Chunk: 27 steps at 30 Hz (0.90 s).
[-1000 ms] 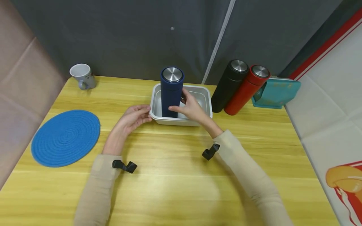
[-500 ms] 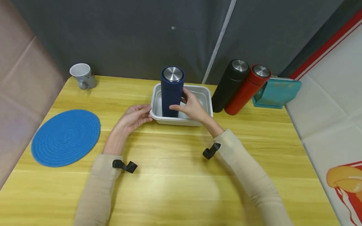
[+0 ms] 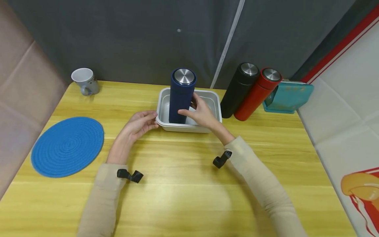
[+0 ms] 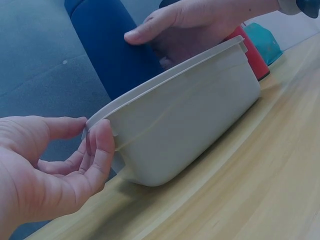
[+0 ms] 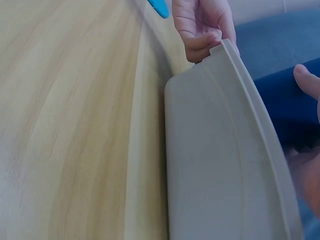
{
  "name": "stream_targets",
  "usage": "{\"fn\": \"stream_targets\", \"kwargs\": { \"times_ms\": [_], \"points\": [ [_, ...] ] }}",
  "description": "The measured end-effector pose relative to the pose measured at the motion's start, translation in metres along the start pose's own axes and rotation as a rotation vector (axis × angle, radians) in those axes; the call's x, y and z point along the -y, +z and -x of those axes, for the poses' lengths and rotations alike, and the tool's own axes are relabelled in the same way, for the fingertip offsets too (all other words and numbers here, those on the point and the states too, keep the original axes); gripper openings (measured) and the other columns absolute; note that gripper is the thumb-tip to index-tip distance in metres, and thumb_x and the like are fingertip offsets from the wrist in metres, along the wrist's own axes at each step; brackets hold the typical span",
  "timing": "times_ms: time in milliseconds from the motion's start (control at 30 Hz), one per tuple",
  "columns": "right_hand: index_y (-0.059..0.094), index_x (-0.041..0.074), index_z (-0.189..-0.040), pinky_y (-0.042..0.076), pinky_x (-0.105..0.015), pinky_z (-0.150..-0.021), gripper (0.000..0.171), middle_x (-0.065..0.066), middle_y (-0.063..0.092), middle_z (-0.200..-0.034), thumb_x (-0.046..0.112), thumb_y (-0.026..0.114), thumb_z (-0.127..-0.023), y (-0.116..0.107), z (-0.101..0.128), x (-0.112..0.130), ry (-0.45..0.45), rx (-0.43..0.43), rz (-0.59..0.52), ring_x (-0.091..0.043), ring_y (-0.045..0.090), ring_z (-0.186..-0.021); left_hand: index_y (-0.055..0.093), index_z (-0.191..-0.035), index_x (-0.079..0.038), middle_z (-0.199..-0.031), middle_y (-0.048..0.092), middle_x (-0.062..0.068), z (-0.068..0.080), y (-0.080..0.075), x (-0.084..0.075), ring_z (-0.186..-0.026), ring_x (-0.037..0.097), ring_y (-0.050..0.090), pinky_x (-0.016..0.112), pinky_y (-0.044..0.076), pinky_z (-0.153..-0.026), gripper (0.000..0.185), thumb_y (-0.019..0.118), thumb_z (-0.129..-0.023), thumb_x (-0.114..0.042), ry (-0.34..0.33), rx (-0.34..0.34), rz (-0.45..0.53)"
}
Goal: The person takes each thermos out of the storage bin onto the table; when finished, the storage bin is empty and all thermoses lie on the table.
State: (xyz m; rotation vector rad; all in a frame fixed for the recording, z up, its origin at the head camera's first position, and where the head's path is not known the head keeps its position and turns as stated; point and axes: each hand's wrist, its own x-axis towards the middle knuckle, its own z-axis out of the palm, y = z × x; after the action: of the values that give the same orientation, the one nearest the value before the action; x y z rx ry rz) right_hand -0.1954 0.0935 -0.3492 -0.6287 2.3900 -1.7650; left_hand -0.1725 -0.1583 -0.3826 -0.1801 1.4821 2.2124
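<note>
A dark blue thermos (image 3: 180,98) with a steel-topped lid stands in the left part of a whitish rectangular container (image 3: 211,102), its top leaning a little to the right in the head view. My right hand (image 3: 202,113) grips the thermos from its right side, thumb across the front and the other fingers mostly hidden behind it. With thumb and fingers my left hand (image 3: 141,124) pinches the container's left rim; the left wrist view shows this left hand (image 4: 65,165) at the corner of the rim. The container (image 4: 190,115) rests on the wooden table.
A black thermos (image 3: 239,90) and a red thermos (image 3: 258,94) lean close together right of the container, beside a teal object (image 3: 290,96). A mug (image 3: 86,82) stands at the back left, with a round blue woven mat (image 3: 68,147) in front of it. A grey curtain (image 3: 133,39) hangs behind.
The top of the blue thermos has tipped slightly to the right, while its base stays in about the same spot in the container. Both hands keep their holds.
</note>
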Motion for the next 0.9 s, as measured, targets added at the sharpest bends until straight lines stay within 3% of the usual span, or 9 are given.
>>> {"fn": "stream_targets", "kwargs": {
  "times_ms": [267,500,900],
  "points": [
    [0.039,-0.002,-0.141,0.044,-0.03,-0.105,0.069,-0.019,0.054,-0.132,0.004,0.076,-0.083,-0.011,0.004,0.012,-0.061,-0.023,0.008,-0.026,0.054,-0.122,0.038,-0.13,0.012,-0.089,0.059,0.007,0.001,-0.001,0.001,-0.075,0.014,0.059,0.021,0.056,-0.071,0.04,0.054,-0.099,-0.007,0.003,0.004,0.002],
    [0.04,0.0,-0.142,0.046,-0.031,-0.103,0.068,-0.017,0.055,-0.133,0.009,0.076,-0.084,-0.023,0.008,0.023,-0.014,-0.047,0.012,-0.024,0.055,-0.12,0.038,-0.131,0.013,-0.089,0.06,0.008,-0.001,0.0,0.001,-0.075,0.014,0.059,0.021,0.056,-0.072,0.041,0.054,-0.099,-0.007,0.006,0.013,0.005],
    [0.046,0.001,-0.137,0.046,-0.033,-0.103,0.062,-0.015,0.057,-0.131,0.007,0.076,-0.083,-0.049,0.022,0.042,-0.041,-0.185,-0.008,-0.025,0.057,-0.118,0.041,-0.13,0.012,-0.089,0.061,0.007,-0.001,-0.001,0.001,-0.076,0.014,0.059,0.021,0.056,-0.073,0.039,0.054,-0.099,-0.008,0.0,0.008,-0.003]
  ]
}}
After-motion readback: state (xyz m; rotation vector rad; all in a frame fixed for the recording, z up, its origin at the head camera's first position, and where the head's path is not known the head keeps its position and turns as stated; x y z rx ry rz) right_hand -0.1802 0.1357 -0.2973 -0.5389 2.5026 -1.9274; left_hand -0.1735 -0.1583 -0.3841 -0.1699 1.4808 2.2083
